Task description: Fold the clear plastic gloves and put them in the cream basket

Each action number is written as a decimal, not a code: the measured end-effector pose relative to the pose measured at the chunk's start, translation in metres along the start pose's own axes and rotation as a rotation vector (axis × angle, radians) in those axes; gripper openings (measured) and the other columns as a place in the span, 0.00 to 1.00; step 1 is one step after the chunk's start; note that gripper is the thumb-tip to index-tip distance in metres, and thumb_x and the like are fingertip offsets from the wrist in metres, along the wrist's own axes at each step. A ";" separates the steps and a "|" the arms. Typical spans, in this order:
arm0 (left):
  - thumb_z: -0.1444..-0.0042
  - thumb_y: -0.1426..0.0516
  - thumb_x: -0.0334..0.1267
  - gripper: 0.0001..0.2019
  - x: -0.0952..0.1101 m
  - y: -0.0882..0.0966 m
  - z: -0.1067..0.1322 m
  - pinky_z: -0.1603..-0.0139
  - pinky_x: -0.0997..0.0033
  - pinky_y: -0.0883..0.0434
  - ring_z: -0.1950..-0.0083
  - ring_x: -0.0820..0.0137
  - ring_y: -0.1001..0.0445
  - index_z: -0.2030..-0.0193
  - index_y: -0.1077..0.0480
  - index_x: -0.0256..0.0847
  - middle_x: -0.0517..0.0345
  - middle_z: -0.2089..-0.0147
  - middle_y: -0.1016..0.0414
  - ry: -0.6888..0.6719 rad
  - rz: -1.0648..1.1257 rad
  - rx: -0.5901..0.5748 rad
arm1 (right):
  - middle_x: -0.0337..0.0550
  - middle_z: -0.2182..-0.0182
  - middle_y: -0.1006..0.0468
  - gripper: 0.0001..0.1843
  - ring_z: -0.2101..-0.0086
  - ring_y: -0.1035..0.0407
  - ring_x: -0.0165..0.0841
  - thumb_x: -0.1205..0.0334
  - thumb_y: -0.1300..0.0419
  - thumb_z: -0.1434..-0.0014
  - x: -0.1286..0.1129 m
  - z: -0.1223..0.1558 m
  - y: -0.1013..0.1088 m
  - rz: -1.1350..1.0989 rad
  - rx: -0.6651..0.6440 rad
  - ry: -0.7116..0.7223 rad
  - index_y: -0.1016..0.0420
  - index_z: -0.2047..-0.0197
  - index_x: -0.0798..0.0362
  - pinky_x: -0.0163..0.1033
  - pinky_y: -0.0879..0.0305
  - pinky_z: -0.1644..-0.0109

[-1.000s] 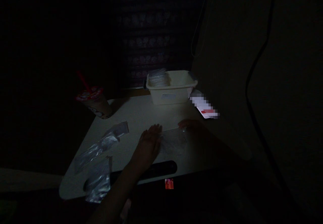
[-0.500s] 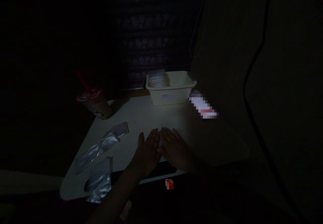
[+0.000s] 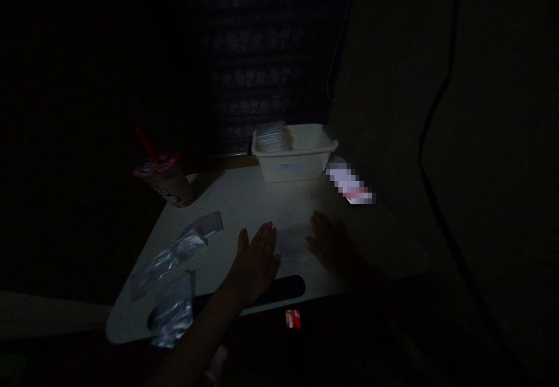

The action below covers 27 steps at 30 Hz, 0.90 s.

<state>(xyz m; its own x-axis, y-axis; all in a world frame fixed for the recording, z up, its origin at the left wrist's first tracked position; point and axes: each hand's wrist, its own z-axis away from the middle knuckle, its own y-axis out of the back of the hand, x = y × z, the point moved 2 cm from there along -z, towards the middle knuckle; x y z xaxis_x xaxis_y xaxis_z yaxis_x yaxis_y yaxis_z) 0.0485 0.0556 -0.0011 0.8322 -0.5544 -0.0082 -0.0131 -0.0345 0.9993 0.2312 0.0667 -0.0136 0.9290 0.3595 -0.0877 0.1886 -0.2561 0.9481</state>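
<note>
Head view, very dim. Hands apart, palms down, fingers extended, neither gripping. Left hand (image 3: 255,262) at lower centre of frame, beside the left edge of a clear plastic sheet (image 3: 293,241); right hand (image 3: 332,247) at its right edge. Firm contact: cannot tell. Sheet lies on the bench (image 3: 242,192), just right of frame centre. Judgement: smoothing flat; anchor one side with the left, stroke outward with the right, light even pressure. Thin film may slide or crease. Loose packets (image 3: 177,253), lower left, best left clear of the left forearm.
</note>
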 end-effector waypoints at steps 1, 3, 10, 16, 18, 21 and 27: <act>0.43 0.63 0.40 0.24 0.000 0.000 0.000 0.45 0.45 0.59 0.39 0.61 0.58 0.42 0.56 0.29 0.41 0.39 0.58 0.001 0.001 0.001 | 0.58 0.49 0.40 0.21 0.49 0.47 0.43 0.58 0.55 0.44 0.004 -0.003 0.002 -0.012 -0.003 -0.001 0.38 0.52 0.61 0.53 0.56 0.48; 0.43 0.64 0.40 0.24 -0.001 -0.001 0.000 0.45 0.45 0.60 0.39 0.62 0.59 0.42 0.56 0.29 0.42 0.39 0.58 -0.001 0.004 0.005 | 0.53 0.54 0.33 0.17 0.53 0.41 0.39 0.60 0.55 0.45 0.011 -0.012 0.006 -0.070 -0.033 -0.009 0.34 0.56 0.59 0.47 0.50 0.50; 0.44 0.61 0.41 0.25 -0.001 -0.001 0.003 0.45 0.45 0.63 0.39 0.62 0.59 0.42 0.57 0.30 0.41 0.39 0.58 0.009 0.100 0.028 | 0.49 0.68 0.29 0.10 0.65 0.36 0.36 0.63 0.50 0.50 0.015 -0.054 0.015 0.002 -0.242 -0.047 0.29 0.71 0.56 0.38 0.43 0.65; 0.48 0.54 0.45 0.27 -0.013 0.016 -0.012 0.46 0.52 0.52 0.42 0.62 0.48 0.42 0.52 0.38 0.46 0.42 0.47 0.072 0.614 0.101 | 0.47 0.67 0.30 0.08 0.65 0.37 0.35 0.66 0.50 0.50 0.005 -0.071 0.030 0.013 -0.295 0.168 0.30 0.72 0.55 0.38 0.45 0.64; 0.49 0.52 0.43 0.21 -0.019 0.020 -0.025 0.51 0.63 0.43 0.48 0.64 0.39 0.48 0.41 0.39 0.50 0.48 0.37 0.086 0.876 0.120 | 0.46 0.67 0.30 0.08 0.65 0.38 0.35 0.68 0.50 0.51 -0.002 -0.075 0.039 -0.023 -0.272 0.242 0.30 0.73 0.55 0.38 0.46 0.63; 0.59 0.45 0.38 0.08 -0.026 0.017 -0.042 0.69 0.74 0.37 0.69 0.69 0.31 0.72 0.28 0.38 0.58 0.72 0.27 0.165 1.176 0.052 | 0.44 0.70 0.30 0.07 0.65 0.37 0.33 0.69 0.50 0.51 -0.011 -0.077 0.050 -0.222 -0.194 0.325 0.31 0.73 0.55 0.39 0.45 0.61; 0.58 0.47 0.41 0.11 -0.024 0.009 -0.044 0.83 0.80 0.51 0.86 0.81 0.50 0.84 0.36 0.37 0.69 0.88 0.46 0.333 1.338 0.133 | 0.45 0.60 0.32 0.16 0.61 0.36 0.33 0.61 0.44 0.55 0.007 -0.065 0.029 -1.115 0.040 -0.351 0.36 0.61 0.52 0.39 0.40 0.59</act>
<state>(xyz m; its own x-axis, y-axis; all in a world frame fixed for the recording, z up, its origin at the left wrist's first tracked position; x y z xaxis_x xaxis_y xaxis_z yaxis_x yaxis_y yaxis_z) 0.0525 0.1055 0.0092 0.2367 -0.0063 0.9716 -0.9345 0.2722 0.2294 0.2228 0.1204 0.0333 0.2787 0.1369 -0.9506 0.9590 0.0141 0.2832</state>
